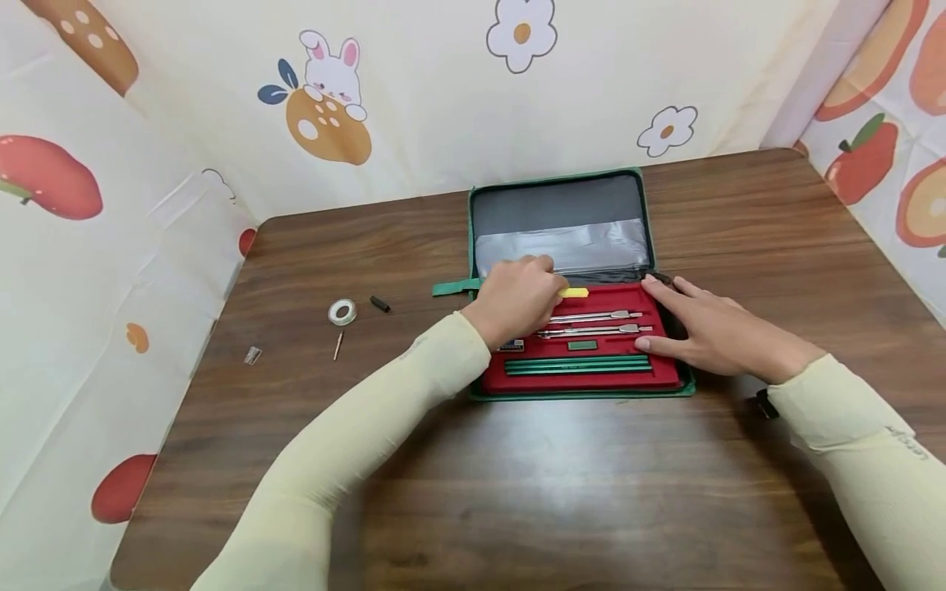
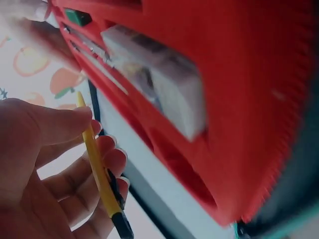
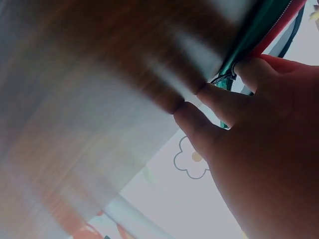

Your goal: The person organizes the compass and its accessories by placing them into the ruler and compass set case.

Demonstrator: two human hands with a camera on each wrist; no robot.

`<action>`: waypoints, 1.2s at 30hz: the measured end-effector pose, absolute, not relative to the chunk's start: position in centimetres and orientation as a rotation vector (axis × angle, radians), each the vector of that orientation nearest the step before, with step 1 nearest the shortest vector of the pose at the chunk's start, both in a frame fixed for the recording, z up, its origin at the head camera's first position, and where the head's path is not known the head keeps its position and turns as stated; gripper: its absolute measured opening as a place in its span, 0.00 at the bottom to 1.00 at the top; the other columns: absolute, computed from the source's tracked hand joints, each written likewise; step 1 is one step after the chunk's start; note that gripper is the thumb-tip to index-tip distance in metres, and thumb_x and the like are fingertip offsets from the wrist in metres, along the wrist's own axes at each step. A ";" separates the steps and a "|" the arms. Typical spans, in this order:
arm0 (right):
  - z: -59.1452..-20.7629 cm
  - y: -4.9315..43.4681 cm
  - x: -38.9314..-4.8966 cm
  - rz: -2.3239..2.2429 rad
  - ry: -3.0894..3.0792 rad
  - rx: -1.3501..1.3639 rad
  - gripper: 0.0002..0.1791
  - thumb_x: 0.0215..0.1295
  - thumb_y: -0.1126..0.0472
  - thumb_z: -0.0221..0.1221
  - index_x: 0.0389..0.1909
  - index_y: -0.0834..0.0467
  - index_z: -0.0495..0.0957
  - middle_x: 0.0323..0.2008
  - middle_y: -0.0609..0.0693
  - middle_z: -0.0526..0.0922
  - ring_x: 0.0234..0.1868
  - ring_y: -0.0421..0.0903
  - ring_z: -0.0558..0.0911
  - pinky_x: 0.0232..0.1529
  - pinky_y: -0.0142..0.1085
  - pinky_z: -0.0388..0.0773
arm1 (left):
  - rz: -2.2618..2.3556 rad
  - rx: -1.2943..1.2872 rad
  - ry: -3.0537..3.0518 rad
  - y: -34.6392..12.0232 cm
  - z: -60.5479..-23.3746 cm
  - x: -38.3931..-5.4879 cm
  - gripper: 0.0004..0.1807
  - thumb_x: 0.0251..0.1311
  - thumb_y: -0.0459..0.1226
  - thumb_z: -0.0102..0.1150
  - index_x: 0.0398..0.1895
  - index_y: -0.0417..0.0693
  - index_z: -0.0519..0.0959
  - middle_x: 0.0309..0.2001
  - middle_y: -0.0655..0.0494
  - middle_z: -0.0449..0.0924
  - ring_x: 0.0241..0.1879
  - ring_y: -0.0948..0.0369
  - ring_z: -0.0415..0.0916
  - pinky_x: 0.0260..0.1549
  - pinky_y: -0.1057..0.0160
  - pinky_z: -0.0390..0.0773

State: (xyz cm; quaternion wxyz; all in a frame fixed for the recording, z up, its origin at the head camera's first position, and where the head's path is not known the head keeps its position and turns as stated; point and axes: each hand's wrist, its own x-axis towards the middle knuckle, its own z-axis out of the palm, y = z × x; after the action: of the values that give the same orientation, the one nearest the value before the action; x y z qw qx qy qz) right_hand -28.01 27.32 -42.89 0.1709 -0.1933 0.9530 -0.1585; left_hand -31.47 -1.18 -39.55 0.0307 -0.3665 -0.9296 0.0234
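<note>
My left hand [image 1: 517,300] pinches a slim yellow pen [image 2: 97,162] with a black clip and a black end, between thumb and fingers above the case. The open green zip case [image 1: 473,238] holds a red tray [image 1: 576,384]. In its slots lie two metal compasses [image 1: 606,330], a small green block [image 1: 582,345], several green pencils [image 1: 576,365] and a white block with a printed sleeve [image 2: 172,89]. Part of the tray is hidden by my left hand. My right hand [image 1: 713,332] rests on the case's right edge, its fingers extended and thumb on the tray.
To the left on the wooden table lie a white tape roll [image 1: 332,313], a short dark stub [image 1: 380,304], a thin wooden stick [image 1: 338,345] and a small metallic piece [image 1: 253,355]. A black object [image 1: 766,404] lies beside my right wrist. Patterned cloth stands behind the table.
</note>
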 end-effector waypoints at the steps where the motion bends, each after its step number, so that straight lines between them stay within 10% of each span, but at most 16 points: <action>1: -42.9 27.2 -28.0 -0.450 2.705 -0.551 0.59 0.60 0.26 0.58 0.80 0.56 0.48 0.72 0.75 0.54 0.71 0.75 0.55 0.58 0.77 0.55 | 0.082 -1.128 -2.885 -0.9 -39.7 -31.6 0.14 0.72 0.43 0.53 0.50 0.58 0.87 0.39 0.58 0.80 0.36 0.63 0.77 0.30 0.61 0.83; 36: -43.4 27.7 -27.6 -0.505 2.759 -0.634 0.57 0.61 0.26 0.57 0.80 0.56 0.50 0.75 0.65 0.57 0.74 0.69 0.52 0.63 0.72 0.54 | 0.118 -1.410 -2.926 5.8 -40.9 -33.6 0.17 0.73 0.44 0.54 0.60 0.57 0.82 0.47 0.57 0.81 0.44 0.62 0.79 0.44 0.62 0.82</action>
State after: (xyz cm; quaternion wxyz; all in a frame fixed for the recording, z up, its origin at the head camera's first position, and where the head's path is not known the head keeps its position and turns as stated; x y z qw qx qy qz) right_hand -27.60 27.67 -43.43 0.1327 -0.2186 0.9509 -0.1741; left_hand -33.55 5.84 -40.89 -0.0542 -0.4331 -0.8990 0.0364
